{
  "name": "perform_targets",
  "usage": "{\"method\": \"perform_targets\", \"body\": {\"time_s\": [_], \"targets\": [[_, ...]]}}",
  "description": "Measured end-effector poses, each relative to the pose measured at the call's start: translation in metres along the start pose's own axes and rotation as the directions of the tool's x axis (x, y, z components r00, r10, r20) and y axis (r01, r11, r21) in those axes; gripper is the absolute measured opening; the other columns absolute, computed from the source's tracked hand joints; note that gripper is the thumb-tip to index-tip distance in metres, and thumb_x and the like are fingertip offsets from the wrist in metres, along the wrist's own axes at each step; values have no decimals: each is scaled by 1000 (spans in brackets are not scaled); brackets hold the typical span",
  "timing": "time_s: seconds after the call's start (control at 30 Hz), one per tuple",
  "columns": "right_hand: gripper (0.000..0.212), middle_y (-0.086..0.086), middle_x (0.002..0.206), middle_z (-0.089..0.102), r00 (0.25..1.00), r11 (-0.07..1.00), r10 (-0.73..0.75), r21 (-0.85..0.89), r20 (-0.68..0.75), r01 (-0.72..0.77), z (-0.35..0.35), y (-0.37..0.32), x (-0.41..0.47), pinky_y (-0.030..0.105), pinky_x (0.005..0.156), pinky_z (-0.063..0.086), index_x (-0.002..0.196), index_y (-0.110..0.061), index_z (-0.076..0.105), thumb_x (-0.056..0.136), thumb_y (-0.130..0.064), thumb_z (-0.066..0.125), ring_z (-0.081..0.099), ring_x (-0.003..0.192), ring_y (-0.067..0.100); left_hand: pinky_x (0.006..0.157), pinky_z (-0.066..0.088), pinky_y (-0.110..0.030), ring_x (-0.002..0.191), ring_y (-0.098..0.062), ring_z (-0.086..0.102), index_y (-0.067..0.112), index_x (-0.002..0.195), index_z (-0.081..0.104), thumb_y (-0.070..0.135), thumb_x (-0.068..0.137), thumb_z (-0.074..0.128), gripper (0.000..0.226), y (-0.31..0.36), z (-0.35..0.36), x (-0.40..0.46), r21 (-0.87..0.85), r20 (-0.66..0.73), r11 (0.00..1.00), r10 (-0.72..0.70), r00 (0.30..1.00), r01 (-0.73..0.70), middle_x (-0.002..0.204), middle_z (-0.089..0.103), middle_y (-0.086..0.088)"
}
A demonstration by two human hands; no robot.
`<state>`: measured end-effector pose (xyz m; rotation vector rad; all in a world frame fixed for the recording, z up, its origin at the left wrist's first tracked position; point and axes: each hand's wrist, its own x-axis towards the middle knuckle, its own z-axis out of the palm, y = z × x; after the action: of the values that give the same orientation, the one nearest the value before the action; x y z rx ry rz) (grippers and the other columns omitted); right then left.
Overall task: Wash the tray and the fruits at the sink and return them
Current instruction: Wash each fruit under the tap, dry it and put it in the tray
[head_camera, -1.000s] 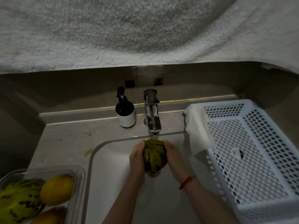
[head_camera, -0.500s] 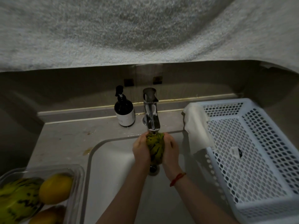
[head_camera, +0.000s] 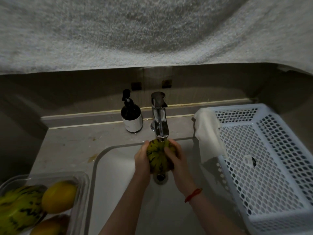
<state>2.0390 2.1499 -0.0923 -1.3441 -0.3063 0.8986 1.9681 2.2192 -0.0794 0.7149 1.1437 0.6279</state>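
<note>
**Striped fruit held under the tap**

Both hands hold one striped fruit [head_camera: 158, 156] over the sink [head_camera: 118, 167], directly under the spout of the tap [head_camera: 159, 116]. The fruit is yellow-green with dark streaks, and its skin looks wet and shiny. The left hand [head_camera: 142, 158] wraps its left side with the fingers curled around it. The right hand [head_camera: 176, 160] covers the right side, and its fingers lie over the front of the fruit. A red string [head_camera: 193, 195] is around the right wrist. The drain [head_camera: 159, 177] shows just below the fruit.

On the counter at the left, near the bottom corner, stands a clear tray [head_camera: 81, 180]. It holds another striped fruit [head_camera: 18, 209] and two yellow fruits [head_camera: 59, 197], all close together and partly cut off by the picture edge.

Behind the sink, a dark pump bottle [head_camera: 131, 116] with a white label stands just beside the tap. At the right of the sink is a white basket [head_camera: 264, 167] with many holes, and a white cloth [head_camera: 208, 133] hangs over its near-left corner. A grey towel [head_camera: 152, 31] fills the top of the view.
</note>
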Motion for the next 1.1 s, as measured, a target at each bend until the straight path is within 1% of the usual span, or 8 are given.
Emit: {"method": "perform_targets", "body": {"time_s": [0.17, 0.33, 0.53, 0.7, 0.8, 0.93, 1.0, 1.1], "targets": [[20, 12, 92, 68, 996, 986, 53, -154, -71, -63, 6, -18, 13, 34, 79, 52, 88, -10, 68, 90, -28, 59, 64, 88, 23, 99, 44, -54, 109, -41, 59, -3, 118, 60, 38, 94, 43, 51, 2, 1, 4, -6, 57, 991, -131, 990, 132, 115, 62, -28], [24, 7, 69, 56, 966, 972, 104, -180, -235, -149, 16, -11, 20, 31, 65, 43, 68, -12, 59, 89, -23, 54, 53, 70, 20, 93, 49, -47, 100, -36, 62, 6, 91, 69, 28, 94, 46, 32, -4, 5, 5, 11, -52, 999, -40, 998, 40, 100, 68, -21], [28, 11, 80, 61, 841, 923, 358, 293, -406, -252, 27, 6, 8, 29, 62, 46, 76, -9, 62, 95, -14, 42, 55, 69, 24, 72, 55, -29, 76, -20, 66, 17, 74, 72, 20, 93, 56, 25, -1, -4, 10, 135, 71, 958, 247, 967, -254, 74, 70, -4], [41, 12, 94, 68, 877, 803, 457, 495, -153, -332, 23, 6, -5, 36, 69, 55, 96, -13, 66, 98, -41, 36, 64, 86, 29, 75, 51, -30, 80, -20, 62, 29, 69, 65, 20, 88, 63, 21, 14, -4, 15, 444, 365, 815, 215, 906, -372, 71, 65, 4], [24, 12, 115, 62, 973, 996, 94, 27, -212, -90, 21, 3, -3, 43, 93, 50, 111, -15, 60, 95, -30, 50, 59, 108, 27, 65, 54, -27, 81, -22, 67, 17, 82, 69, 29, 89, 61, 16, 15, -1, 16, 241, 108, 968, 50, 993, -75, 78, 71, -4], [44, 14, 137, 44, 957, 794, -278, -540, 86, 279, 12, 9, -5, 39, 108, 36, 132, -8, 47, 91, -18, 60, 43, 128, 26, 92, 45, -41, 111, -33, 55, 2, 111, 61, 45, 95, 39, 51, 15, -5, 18, -96, 228, 886, -424, 876, 454, 105, 65, -19], [53, 13, 146, 32, 927, 679, -310, -632, 213, 373, 6, 13, -7, 35, 112, 30, 135, -8, 44, 88, -22, 64, 33, 135, 23, 82, 45, -41, 101, -33, 57, 0, 102, 65, 43, 94, 36, 53, 15, -9, 15, -168, 305, 811, -498, 812, 560, 97, 69, -21], [40, 8, 133, 46, 917, 743, -363, -543, 165, 391, 6, 5, -4, 33, 106, 37, 120, -15, 56, 83, -27, 66, 44, 123, 18, 77, 48, -40, 91, -33, 61, 1, 97, 68, 40, 91, 38, 49, 10, -12, 9, -146, 393, 814, -473, 788, 562, 93, 71, -21]]}}
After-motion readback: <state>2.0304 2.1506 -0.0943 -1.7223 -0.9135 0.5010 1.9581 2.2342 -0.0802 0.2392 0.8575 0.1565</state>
